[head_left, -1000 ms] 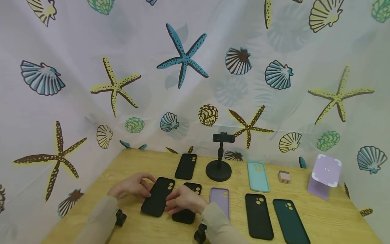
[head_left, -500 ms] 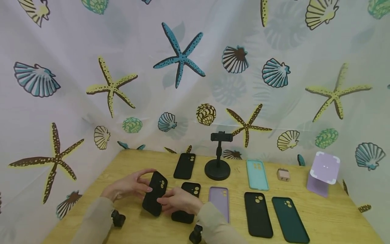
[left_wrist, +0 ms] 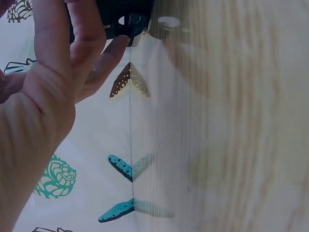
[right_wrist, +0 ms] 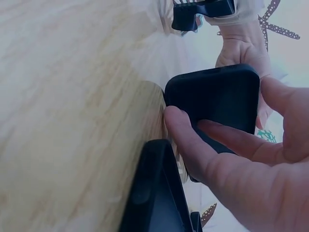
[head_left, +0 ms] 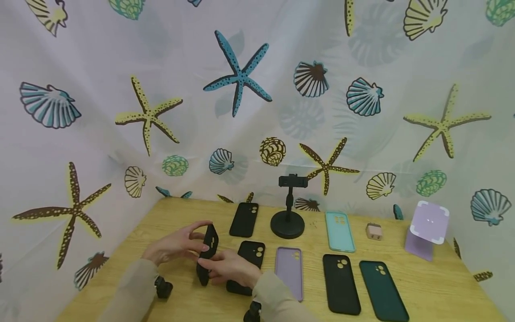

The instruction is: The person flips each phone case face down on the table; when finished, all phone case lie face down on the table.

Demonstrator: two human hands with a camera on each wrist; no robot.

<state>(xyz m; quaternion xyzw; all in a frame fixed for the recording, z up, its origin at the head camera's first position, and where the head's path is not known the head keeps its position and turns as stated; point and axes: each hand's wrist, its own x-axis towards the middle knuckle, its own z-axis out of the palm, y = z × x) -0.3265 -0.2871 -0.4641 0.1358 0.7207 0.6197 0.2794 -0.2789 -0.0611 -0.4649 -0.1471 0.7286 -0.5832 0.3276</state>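
Note:
A black phone case (head_left: 207, 255) stands tilted up on its long side at the left of the table, between my two hands. My left hand (head_left: 177, 245) grips its far end and left side. In the left wrist view, the case's camera cutout (left_wrist: 133, 20) shows beside the fingers. My right hand (head_left: 230, 267) pinches the near part of the case from the right. The right wrist view shows my right fingers (right_wrist: 186, 135) on the case, with my left hand (right_wrist: 244, 53) beyond it. Under my right hand lies another black phone case (head_left: 251, 253), partly covered.
Another black case (head_left: 244, 219) lies behind, with a black phone stand (head_left: 288, 223) beside it. To the right lie a lilac case (head_left: 289, 270), a turquoise case (head_left: 339, 232), a black case (head_left: 342, 286), a dark green case (head_left: 384, 290), a pink charger plug (head_left: 374, 231) and a lilac stand (head_left: 428, 223).
The phone case lay almost flat between my hands a second ago. Both hands have since taken hold of it and tilted it up on its side. The other cases have not moved.

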